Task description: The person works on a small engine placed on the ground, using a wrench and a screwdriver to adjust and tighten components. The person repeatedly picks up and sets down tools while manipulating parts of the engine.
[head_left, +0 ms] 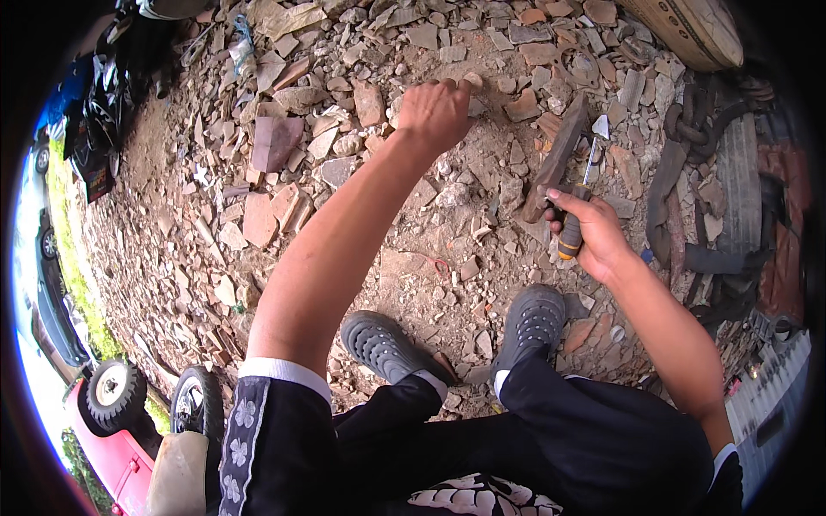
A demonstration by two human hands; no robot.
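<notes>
My right hand [594,228] is wrapped round the dark grey and yellow handle of a screwdriver [570,237]. Its thin metal shaft points up and away from me, past the thumb. Just left of that hand, a dark wooden-looking bar [559,155] lies slanted on the rubble. My left hand [434,113] reaches farther out, low over broken stones, back upward and fingers curled down. What those fingers hold, if anything, is hidden beneath the hand. A small pale stone [472,80] sits right by its knuckles.
Broken tile and stone rubble [258,219] covers the ground around my grey clogs [379,344]. At the right lie a heavy rusty chain [701,125] and dark straps [667,193]. A brown sack [688,34] stands far right; a red vehicle [112,456] is at lower left.
</notes>
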